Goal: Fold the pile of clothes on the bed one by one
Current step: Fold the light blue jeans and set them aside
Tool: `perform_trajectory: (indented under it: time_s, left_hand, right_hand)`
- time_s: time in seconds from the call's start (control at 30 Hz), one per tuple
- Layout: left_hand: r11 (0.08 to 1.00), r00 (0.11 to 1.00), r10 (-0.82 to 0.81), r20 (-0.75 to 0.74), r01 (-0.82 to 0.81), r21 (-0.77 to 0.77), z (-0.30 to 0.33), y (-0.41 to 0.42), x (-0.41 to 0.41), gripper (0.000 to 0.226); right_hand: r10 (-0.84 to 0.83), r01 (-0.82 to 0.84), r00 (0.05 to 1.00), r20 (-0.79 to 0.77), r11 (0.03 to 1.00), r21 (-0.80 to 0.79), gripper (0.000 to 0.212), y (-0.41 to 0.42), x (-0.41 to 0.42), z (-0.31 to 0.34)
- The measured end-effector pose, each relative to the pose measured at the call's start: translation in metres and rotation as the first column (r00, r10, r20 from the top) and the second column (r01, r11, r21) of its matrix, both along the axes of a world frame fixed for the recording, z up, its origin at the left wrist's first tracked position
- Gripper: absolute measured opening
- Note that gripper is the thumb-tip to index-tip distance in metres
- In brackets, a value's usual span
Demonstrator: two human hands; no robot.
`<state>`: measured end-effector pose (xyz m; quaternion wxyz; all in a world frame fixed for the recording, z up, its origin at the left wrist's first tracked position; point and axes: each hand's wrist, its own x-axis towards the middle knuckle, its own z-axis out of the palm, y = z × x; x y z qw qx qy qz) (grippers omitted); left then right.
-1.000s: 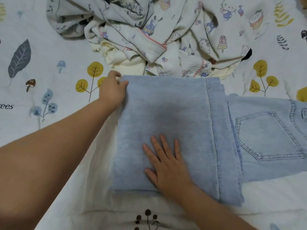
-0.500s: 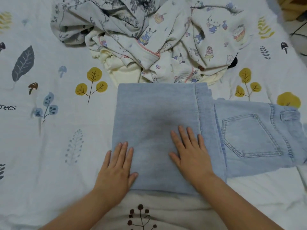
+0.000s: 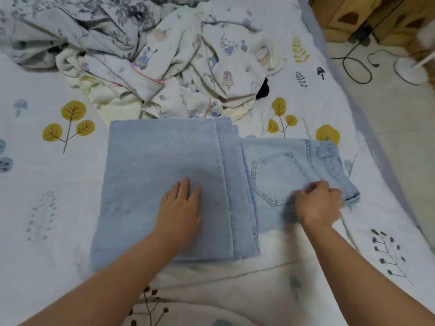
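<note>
Light blue jeans [image 3: 160, 175] lie partly folded on the bed, the legs doubled over into a flat rectangle on the left. The seat part with a back pocket [image 3: 280, 175] and waistband sticks out to the right. My left hand [image 3: 180, 208] lies flat, fingers straight, on the folded legs. My right hand [image 3: 319, 202] has its fingers curled on the denim just right of the pocket, near the waistband; it is blurred. Behind the jeans sits the unfolded pile of clothes [image 3: 188, 67], cartoon-print and grey floral fabrics.
The bed sheet [image 3: 47, 208] is white with leaf and mushroom prints. The bed's right edge runs down the right side, with floor, black cables [image 3: 357, 64], a white fan base [image 3: 409, 69] and wooden furniture [image 3: 353, 17] beyond it.
My left hand slid from the folded legs' lower left corner to their middle. My right hand left the folded legs and went right to the waistband area, its fingers now curled.
</note>
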<state>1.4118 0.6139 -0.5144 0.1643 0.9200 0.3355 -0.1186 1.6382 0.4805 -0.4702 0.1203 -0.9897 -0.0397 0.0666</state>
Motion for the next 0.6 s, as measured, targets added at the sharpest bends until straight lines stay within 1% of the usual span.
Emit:
perform_trajectory:
  time_s: [0.03,0.07,0.1,0.13,0.17,0.2,0.27,0.3,0.33,0.4,0.43,0.47,0.5,0.53,0.57,0.6]
  left_hand:
    - [1.000,1.000,-0.005,-0.006,0.005,0.004,-0.001,-0.003,0.003,0.059]
    - [1.000,1.000,-0.001,-0.016,0.002,0.015,-0.003,-0.007,0.005,0.058]
    - [1.000,1.000,0.004,-0.023,-0.003,0.028,-0.004,-0.009,0.006,0.058]
    - [0.999,1.000,0.006,-0.024,-0.005,0.048,-0.005,-0.011,0.008,0.058]
    - [0.998,1.000,0.005,-0.020,-0.004,0.063,-0.006,-0.012,0.008,0.057]
    - [0.998,1.000,0.004,-0.019,-0.002,0.068,-0.005,-0.012,0.009,0.057]
    - [0.997,1.000,-0.010,-0.017,0.011,0.081,-0.007,-0.011,0.008,0.057]
    - [0.997,1.000,-0.022,-0.020,0.024,0.076,-0.007,-0.011,0.006,0.057]
    - [0.997,0.999,-0.039,-0.027,0.041,0.062,-0.008,-0.010,0.005,0.057]
    - [0.996,0.996,-0.082,-0.047,0.083,0.026,-0.006,-0.007,0.002,0.059]
    - [0.994,0.994,-0.104,-0.044,0.105,0.009,-0.005,-0.004,0.001,0.060]
    - [0.993,0.993,-0.117,-0.014,0.117,0.003,-0.002,0.000,0.001,0.061]
    - [0.994,0.994,-0.106,0.031,0.107,-0.037,0.001,0.002,0.001,0.061]
    - [0.995,0.993,-0.052,0.104,0.061,-0.084,0.006,0.005,0.001,0.060]
    - [0.991,0.986,0.036,0.163,-0.014,-0.131,0.008,0.010,0.000,0.058]
    - [0.975,0.970,0.124,0.210,-0.079,-0.209,0.012,0.015,-0.001,0.056]
  right_hand:
    - [-0.175,0.176,0.984,-0.036,0.982,0.060,0.045,-0.006,0.011,0.000]
    - [-0.318,0.329,0.943,-0.100,0.936,0.123,0.058,-0.012,0.024,-0.004]
    - [-0.408,0.437,0.896,-0.176,0.882,0.179,0.071,-0.016,0.033,-0.003]
    - [-0.447,0.503,0.857,-0.257,0.834,0.227,0.082,-0.020,0.043,-0.007]
    - [-0.463,0.554,0.823,-0.328,0.782,0.286,0.086,-0.022,0.050,-0.010]
    - [-0.468,0.598,0.794,-0.389,0.716,0.360,0.083,-0.024,0.057,-0.014]
    - [-0.444,0.686,0.725,-0.526,0.530,0.499,0.062,-0.026,0.063,-0.016]
    - [-0.427,0.711,0.703,-0.569,0.456,0.535,0.052,-0.027,0.064,-0.015]
    - [-0.399,0.712,0.702,-0.589,0.402,0.576,0.046,-0.028,0.062,-0.011]
    - [-0.357,0.642,0.766,-0.534,0.379,0.667,0.040,-0.022,0.052,0.004]
    - [-0.315,0.571,0.820,-0.478,0.388,0.724,0.038,-0.015,0.044,0.016]
    - [-0.259,0.481,0.876,-0.408,0.389,0.786,0.037,-0.007,0.034,0.028]
    - [-0.195,0.376,0.926,-0.323,0.391,0.840,0.036,0.004,0.022,0.041]
    - [-0.127,0.266,0.964,-0.234,0.402,0.876,0.037,0.015,0.008,0.055]
    - [-0.062,0.153,0.988,-0.140,0.417,0.896,0.038,0.024,-0.005,0.065]
    - [0.005,0.056,0.998,-0.064,0.424,0.904,0.041,0.033,-0.019,0.073]
